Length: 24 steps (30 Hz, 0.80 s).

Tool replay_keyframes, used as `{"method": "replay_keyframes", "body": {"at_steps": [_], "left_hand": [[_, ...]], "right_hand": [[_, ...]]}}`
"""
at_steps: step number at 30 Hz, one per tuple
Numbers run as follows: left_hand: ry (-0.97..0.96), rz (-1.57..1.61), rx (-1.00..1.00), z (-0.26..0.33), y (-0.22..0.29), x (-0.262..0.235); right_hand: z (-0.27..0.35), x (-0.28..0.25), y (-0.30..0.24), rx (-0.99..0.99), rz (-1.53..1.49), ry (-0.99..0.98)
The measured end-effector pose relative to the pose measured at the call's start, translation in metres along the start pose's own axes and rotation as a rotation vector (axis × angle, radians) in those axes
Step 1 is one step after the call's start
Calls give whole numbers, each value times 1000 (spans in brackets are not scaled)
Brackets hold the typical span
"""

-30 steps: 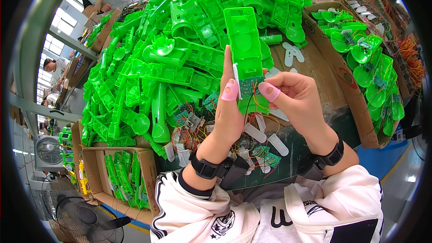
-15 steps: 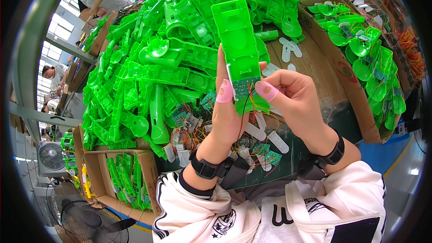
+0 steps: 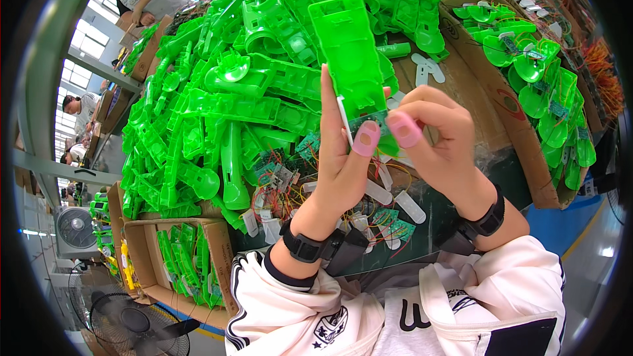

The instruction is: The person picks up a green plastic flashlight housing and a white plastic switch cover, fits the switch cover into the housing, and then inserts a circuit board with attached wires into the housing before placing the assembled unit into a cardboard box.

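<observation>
A bright green plastic housing (image 3: 348, 46) stands tilted up in front of me, its hollow ribbed side facing me. My left hand (image 3: 337, 175) grips its lower end, fingers behind and the pink-covered thumb pressed on a small green circuit board (image 3: 374, 118) seated there. A white strip (image 3: 343, 117) runs along the housing's left edge. My right hand (image 3: 440, 142) is closed at the board's right side, its pink-covered thumb close to the curled fingers; whatever lies between them is hidden. Thin wires hang below the board, partly covered by my left thumb.
A large heap of green housings (image 3: 198, 109) fills the table's left and back. Loose wired circuit boards (image 3: 395, 227) and white strips (image 3: 410, 207) lie beneath my hands. Cardboard boxes with green parts stand at right (image 3: 527, 151) and lower left (image 3: 148, 250). A fan (image 3: 135, 320) stands lower left.
My left thumb has moved right, onto the circuit board. My right thumb has shifted slightly right, off the board's face, and its fingers have lifted a little. The housing has tipped slightly.
</observation>
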State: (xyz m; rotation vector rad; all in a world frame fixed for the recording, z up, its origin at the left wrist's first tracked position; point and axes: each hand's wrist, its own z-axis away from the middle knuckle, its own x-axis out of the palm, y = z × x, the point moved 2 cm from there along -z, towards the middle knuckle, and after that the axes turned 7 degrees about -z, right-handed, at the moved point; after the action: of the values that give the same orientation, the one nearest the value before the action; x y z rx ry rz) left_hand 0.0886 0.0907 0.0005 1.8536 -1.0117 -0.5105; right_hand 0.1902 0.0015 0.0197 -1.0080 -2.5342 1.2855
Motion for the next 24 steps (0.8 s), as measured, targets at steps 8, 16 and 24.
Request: {"method": "replay_keyframes", "body": {"at_steps": [8, 16, 24], "left_hand": [[-58, 13, -10, 1, 6, -2], [-33, 5, -39, 3, 4, -3], [-42, -36, -38, 4, 0, 1]], "right_hand": [[-3, 1, 9, 425, -564, 46], [-5, 1, 7, 699, -847, -123], [0, 3, 13, 713, -931, -120]]}}
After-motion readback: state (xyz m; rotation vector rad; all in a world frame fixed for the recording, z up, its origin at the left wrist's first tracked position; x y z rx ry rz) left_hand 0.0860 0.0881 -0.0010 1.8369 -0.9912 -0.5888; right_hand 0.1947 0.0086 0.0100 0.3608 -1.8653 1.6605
